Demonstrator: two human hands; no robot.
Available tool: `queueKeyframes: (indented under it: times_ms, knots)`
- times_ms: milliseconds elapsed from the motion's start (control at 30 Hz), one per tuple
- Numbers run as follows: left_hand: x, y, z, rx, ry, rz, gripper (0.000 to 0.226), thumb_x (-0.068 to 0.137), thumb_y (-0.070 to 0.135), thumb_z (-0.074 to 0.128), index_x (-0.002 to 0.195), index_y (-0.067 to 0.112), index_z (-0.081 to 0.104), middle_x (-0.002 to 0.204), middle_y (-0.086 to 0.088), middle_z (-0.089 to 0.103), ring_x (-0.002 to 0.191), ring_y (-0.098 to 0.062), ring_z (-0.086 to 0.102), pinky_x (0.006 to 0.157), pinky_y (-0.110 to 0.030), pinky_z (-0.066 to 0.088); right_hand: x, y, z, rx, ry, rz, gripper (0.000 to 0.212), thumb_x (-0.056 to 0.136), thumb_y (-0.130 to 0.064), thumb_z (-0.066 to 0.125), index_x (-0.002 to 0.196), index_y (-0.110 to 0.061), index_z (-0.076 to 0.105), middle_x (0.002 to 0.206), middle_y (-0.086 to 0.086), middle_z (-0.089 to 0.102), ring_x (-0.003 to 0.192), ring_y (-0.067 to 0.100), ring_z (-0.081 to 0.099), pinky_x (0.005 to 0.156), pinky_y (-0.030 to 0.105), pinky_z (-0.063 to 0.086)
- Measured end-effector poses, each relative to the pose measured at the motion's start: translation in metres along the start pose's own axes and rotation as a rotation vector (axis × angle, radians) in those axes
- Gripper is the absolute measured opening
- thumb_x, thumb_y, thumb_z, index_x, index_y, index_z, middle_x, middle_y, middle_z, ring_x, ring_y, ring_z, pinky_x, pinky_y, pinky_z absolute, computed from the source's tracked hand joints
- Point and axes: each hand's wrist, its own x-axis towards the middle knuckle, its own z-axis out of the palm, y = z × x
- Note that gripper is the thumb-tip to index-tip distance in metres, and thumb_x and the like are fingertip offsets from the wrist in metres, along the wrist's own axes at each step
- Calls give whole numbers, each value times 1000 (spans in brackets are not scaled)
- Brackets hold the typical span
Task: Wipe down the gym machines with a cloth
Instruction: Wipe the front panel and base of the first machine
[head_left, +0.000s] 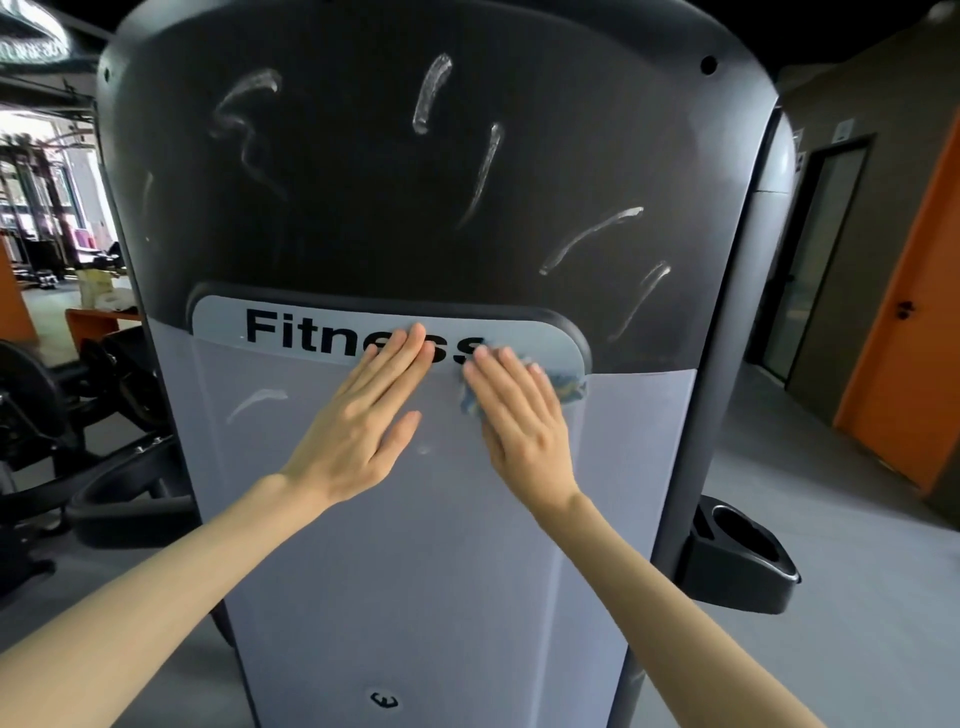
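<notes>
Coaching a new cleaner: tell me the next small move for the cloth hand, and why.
Probably slide the right hand, pressing the cloth flat at the right end of the Fitness label, up and rightward onto the dark panel: white streaks lie unwiped just above it.

Both hands lie flat on the middle of the panel (415, 561). The left hand (363, 421) overlaps the label (291, 325), and the right hand (522, 415) is just right of it, on the cloth (569, 382). Smears (431, 93) sit on the panel's upper part. A cup holder (737, 551) sits at the panel's lower right edge, a door (904, 332) stands farther right and behind, and weights (31, 400) lie to the panel's left.
</notes>
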Motion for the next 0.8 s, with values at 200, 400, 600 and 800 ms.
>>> queueKeyframes:
  times_ms: [200,400,600,800]
  knots:
    - [2,0,0,1,-8,6,57,102,23,35,153,0,22,163,-14,12,151,-25,9,124,-38,7,7,19,-17,-162,-58,-250,39,94,-13,54,133,-14,60,141,2,55,136,19,45,116,43,24]
    - [0,-1,-9,-34,-56,-6,54,103,21,30,154,5,21,164,-8,11,152,-19,7,124,-34,5,9,2,-2,-31,-43,-28,47,91,-10,62,137,-7,54,146,9,47,143,23,33,119,41,20]
    - [-20,-12,-19,123,-33,-25,53,103,16,28,153,1,24,162,-13,16,151,-25,14,122,-44,15,-21,-10,9,-69,-302,-594,39,96,-10,58,136,-9,57,145,7,50,138,21,42,116,40,31]
    - [-40,-24,-19,142,21,-212,57,100,19,35,152,-2,23,162,-15,17,150,-27,16,123,-35,12,65,6,0,-69,-12,-200,38,96,-1,58,133,-3,57,141,10,54,135,26,45,116,42,30]
